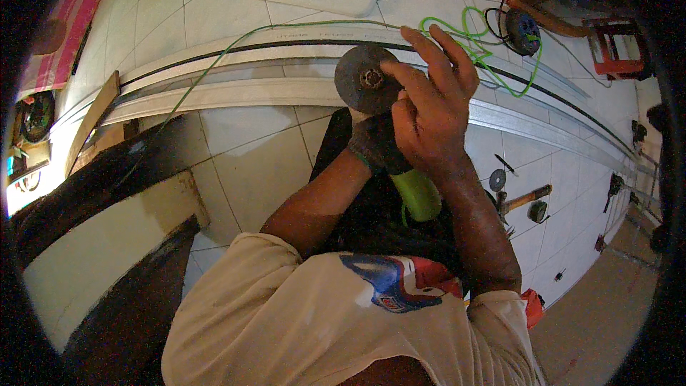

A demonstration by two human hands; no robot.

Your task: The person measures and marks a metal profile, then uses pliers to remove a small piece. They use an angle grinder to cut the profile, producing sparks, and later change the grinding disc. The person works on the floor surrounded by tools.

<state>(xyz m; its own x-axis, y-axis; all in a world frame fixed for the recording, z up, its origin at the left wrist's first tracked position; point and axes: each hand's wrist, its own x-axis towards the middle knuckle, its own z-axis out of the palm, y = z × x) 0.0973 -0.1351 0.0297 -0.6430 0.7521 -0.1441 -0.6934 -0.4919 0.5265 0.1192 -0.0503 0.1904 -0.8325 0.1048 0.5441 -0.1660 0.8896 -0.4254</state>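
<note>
1. Over the white tiled floor (243,164), a dark round grinding disc (363,80) sits on the green-bodied angle grinder (416,193).
2. Right hand (429,111) fingertips pinch the disc's hub; disc seated, tightening seemingly unfinished.
3. Gloved left hand (371,144) clenches the grinder's neck.
4. Grey metal rails (236,93) and green cable (214,64) lie beyond.

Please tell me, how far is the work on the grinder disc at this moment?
Done: a dark disc sits on the green angle grinder. In hand: the left hand grips the grinder body while the right hand has its fingers at the disc's hub. Left: whether the disc is tight cannot be told; the long metal rails lie on the tiled floor, and no cut is visible in them.
</note>
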